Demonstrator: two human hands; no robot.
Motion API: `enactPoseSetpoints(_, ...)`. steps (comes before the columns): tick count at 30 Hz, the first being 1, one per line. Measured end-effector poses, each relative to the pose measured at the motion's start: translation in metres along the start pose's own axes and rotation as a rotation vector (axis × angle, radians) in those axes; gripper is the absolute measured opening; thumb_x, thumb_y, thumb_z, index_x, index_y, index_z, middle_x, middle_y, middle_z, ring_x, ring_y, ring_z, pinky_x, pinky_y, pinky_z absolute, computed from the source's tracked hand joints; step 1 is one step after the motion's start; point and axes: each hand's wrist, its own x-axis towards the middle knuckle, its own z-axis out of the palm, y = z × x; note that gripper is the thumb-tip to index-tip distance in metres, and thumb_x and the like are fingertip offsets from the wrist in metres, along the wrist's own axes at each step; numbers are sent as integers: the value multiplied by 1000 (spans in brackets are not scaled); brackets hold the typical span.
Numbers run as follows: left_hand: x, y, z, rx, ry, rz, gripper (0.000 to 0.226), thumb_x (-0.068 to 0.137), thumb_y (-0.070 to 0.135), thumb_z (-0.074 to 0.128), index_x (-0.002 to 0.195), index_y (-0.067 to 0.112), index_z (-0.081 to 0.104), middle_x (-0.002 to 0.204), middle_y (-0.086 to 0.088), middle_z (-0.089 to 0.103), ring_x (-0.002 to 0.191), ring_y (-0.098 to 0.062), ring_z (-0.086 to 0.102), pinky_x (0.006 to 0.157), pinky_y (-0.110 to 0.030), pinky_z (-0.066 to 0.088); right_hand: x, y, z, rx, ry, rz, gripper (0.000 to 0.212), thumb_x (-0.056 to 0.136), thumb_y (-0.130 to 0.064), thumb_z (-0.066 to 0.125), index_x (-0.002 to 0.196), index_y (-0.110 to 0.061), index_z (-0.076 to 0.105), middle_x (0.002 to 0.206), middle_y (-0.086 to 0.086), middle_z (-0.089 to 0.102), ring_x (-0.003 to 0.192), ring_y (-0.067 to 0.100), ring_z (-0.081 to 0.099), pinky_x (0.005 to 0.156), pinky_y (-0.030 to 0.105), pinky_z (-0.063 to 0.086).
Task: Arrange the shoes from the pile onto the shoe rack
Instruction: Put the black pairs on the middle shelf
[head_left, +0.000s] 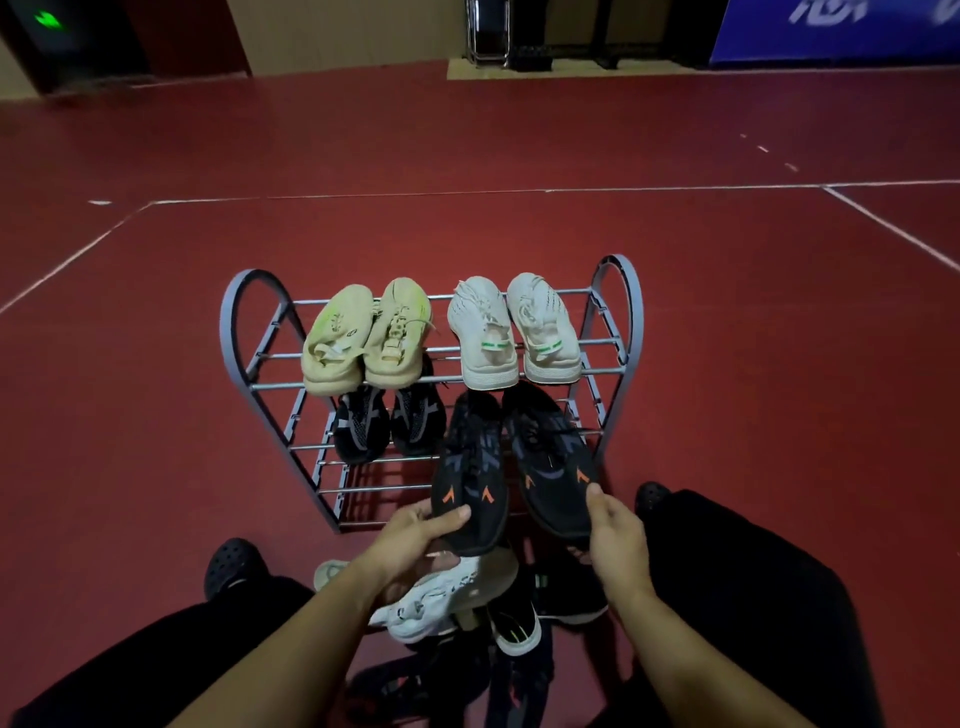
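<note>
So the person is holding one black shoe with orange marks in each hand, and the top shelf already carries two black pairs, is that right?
Not quite: in the head view the top shelf carries a beige pair and a white pair, not black ones. Left hand and right hand each do hold a black shoe.

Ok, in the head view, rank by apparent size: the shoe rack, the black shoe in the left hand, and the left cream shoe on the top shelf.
1. shoe rack, clearly largest.
2. and 3. black shoe looks slightly larger than the cream shoe, but it is nearer the camera, so that order is unsure.

blue banner (831, 31): at 1 o'clock, cut by the edge, print blurred
pile (467, 613): at 6 o'clock, partly hidden under the forearms
</note>
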Motion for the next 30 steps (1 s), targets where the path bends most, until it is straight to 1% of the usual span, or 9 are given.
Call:
enactPoseSetpoints(4,24,17,11,-6,12,28,42,84,32,77,123,19,67,117,-6,74,108,-22,71,81,-33,55,30,-4,13,131,-95,50,37,99,-49,46,110,-18,64,107,16,65,87,38,69,56,28,56)
enactPoseSetpoints(7,45,28,13,0,25,26,35,91,27,71,124,22,65,117,-2,75,108,-20,71,75,-29,54,55,-3,20,171,-133,90,45,98,-52,45,123,-16,57,122,8,63,90,32,70,58,32,58)
enactPoseSetpoints(11,81,41,8,0,11,26,33,93,23,69,125,25,63,120,0,73,112,-19,69,81,-34,55,90,-7,28,176,-135,113,48,98,-53,43,131,-19,53,133,0,54,114,25,57,57,27,56)
enactPoseSetpoints(16,136,50,7,-51,71,41,35,93,17,69,127,19,60,123,-3,71,99,-16,74,65,-31,59,138,-19,38,118,-134,88,34,103,-43,38,121,-21,55,118,-1,58,90,14,61,53,25,52)
enactPoseSetpoints(18,154,53,9,-81,88,39,33,94,14,68,125,12,58,122,-8,71,94,-18,75,63,-31,59,159,-19,43,97,-128,98,28,104,-39,36,111,-19,54,111,7,64,79,21,69,48,26,48)
enactPoseSetpoints(21,174,58,11,-60,90,44,33,93,14,68,124,6,59,115,-9,72,86,-15,76,61,-29,59,183,-20,50,82,-145,169,27,105,-35,34,114,-13,46,113,14,67,75,32,74,37,23,38)
enactPoseSetpoints(26,188,55,11,89,179,51,41,93,9,68,128,6,47,115,-11,67,69,-14,73,50,-29,58,185,-16,49,29,-191,240,23,104,-20,36,125,-25,26,121,7,56,72,28,74,51,30,53)
enactPoseSetpoints(28,190,49,8,204,185,41,52,94,20,69,134,13,35,118,-21,65,59,-24,71,48,-36,58,181,-10,49,13,-218,227,33,103,-18,39,126,-34,23,129,6,53,72,27,74,54,30,55)
enactPoseSetpoints(30,191,42,2,333,178,20,61,95,36,66,139,33,23,111,-23,67,60,-36,72,50,-43,58,177,-4,51,-13,-216,205,44,101,-24,44,136,-38,21,137,5,51,69,25,74,53,29,54)
